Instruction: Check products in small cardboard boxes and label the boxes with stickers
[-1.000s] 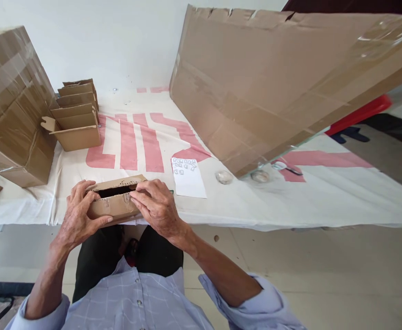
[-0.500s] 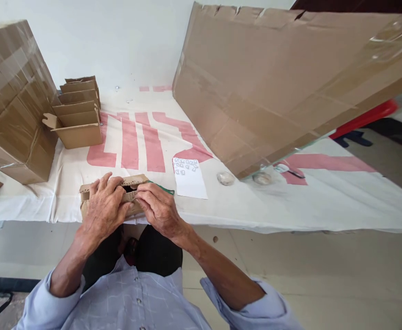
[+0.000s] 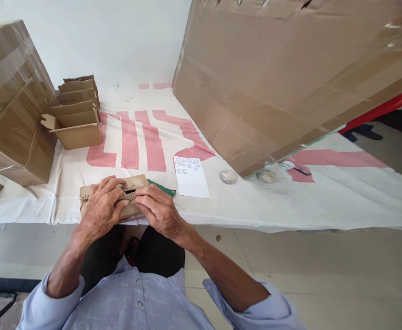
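A small brown cardboard box (image 3: 135, 182) lies at the table's front edge, with a dark gap along its top between two flaps. My left hand (image 3: 105, 201) is curled over the box's left part, fingers on the top flap and thumb on the near side. With bent fingertips my right hand (image 3: 158, 208) pinches the edge of the near flap at the right of the gap. Something flat and green (image 3: 162, 188) sticks out behind the box, beside my right hand. What is inside the box is hidden.
Several nested open cartons (image 3: 79, 114) stand at the back left beside taped large boxes (image 3: 18, 105). A tall cardboard panel (image 3: 273, 87) leans across the right. A paper with small drawn marks (image 3: 192, 178) and a clear round item (image 3: 228, 177) lie on the cloth (image 3: 273, 206).
The gap in the box's top has narrowed as the flaps came closer together. More of the green piece shows beside the box. Both hands stay on the box.
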The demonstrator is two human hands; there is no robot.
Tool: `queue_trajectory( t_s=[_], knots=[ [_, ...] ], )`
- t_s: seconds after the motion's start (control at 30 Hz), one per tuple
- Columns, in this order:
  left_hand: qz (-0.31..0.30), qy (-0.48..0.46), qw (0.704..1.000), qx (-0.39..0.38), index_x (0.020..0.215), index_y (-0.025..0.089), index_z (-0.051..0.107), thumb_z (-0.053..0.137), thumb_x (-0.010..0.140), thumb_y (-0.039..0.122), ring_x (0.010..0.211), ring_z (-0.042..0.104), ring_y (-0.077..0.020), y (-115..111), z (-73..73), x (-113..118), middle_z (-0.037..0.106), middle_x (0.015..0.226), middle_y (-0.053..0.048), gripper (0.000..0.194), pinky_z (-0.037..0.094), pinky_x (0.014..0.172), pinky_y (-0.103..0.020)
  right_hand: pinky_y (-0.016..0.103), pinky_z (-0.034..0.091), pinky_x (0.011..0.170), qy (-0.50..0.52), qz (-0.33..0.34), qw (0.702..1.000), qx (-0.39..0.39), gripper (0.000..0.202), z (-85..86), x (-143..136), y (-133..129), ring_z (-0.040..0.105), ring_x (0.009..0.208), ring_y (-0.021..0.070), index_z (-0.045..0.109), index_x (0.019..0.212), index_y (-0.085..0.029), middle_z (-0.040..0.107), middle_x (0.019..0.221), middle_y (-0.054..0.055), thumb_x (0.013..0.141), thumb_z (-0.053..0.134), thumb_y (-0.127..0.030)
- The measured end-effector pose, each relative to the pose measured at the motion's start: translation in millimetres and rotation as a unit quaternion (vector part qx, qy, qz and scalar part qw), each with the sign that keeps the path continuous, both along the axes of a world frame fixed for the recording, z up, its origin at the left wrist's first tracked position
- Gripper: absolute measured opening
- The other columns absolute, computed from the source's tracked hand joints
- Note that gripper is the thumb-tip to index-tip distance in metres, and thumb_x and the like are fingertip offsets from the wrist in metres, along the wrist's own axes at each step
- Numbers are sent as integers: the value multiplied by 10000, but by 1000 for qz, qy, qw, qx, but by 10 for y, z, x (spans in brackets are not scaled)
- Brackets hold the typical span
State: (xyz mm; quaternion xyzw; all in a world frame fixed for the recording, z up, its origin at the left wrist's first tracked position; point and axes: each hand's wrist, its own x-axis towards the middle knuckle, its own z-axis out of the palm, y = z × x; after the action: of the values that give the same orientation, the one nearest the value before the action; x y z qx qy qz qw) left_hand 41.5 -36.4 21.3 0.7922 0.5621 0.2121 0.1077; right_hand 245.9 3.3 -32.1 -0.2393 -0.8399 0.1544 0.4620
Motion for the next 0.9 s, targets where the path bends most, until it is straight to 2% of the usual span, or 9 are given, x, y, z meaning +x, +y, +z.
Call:
queue_trajectory(
  t_s=[0.13,0.23,0.37,0.47,0.63,0.77,0.9],
  knots=[
    [0,-3,1000,-15,927,227,673,600,971,183,1440,543,-357,26,41,15,714,1403,-96,96,468,1132,-623,401,604,848,62,22,998,-23,204,-34,30,-11,728,936,219,710,986,-241,773,1000,78,1067,544,-154],
    [10,5,1000,-21,903,225,653,599,966,183,1410,561,-354,38,71,46,722,1383,-94,92,469,1119,-622,395,594,846,126,27,987,-96,151,-39,33,-22,722,916,214,682,971,-245,758,963,62,1060,572,-194],
    [15,12,1000,-23,898,229,648,600,961,193,1363,582,-339,49,84,60,724,1354,-96,87,481,1099,-594,376,575,811,217,28,951,-219,149,-73,5,-11,694,886,211,648,943,-245,719,940,57,1060,592,-319],
    [13,8,1000,-26,904,228,645,593,967,206,1335,599,-331,49,93,52,722,1341,-97,85,482,1096,-584,370,569,815,282,30,919,-274,212,-126,32,49,673,888,215,609,937,-254,685,922,54,1053,608,-431],
    [15,-3,999,-28,917,232,619,566,1007,246,1327,611,-324,47,118,61,709,1373,-94,105,470,1103,-581,388,589,865,317,19,883,-345,251,-178,169,176,655,954,222,559,1006,-286,641,1004,48,1093,486,-510],
    [9,11,999,-36,920,230,603,559,1014,255,1336,604,-333,89,116,107,691,1402,-102,106,474,1085,-583,390,600,852,351,4,871,-345,223,-118,233,164,641,912,219,550,1001,-285,607,955,40,1071,530,-495],
    [0,48,998,-49,906,222,609,561,993,249,1315,610,-353,170,73,122,679,1373,-125,103,462,1092,-621,411,597,840,351,-74,902,-240,219,114,523,154,640,908,231,564,1040,-301,597,959,52,1081,512,-510]
  ],
)
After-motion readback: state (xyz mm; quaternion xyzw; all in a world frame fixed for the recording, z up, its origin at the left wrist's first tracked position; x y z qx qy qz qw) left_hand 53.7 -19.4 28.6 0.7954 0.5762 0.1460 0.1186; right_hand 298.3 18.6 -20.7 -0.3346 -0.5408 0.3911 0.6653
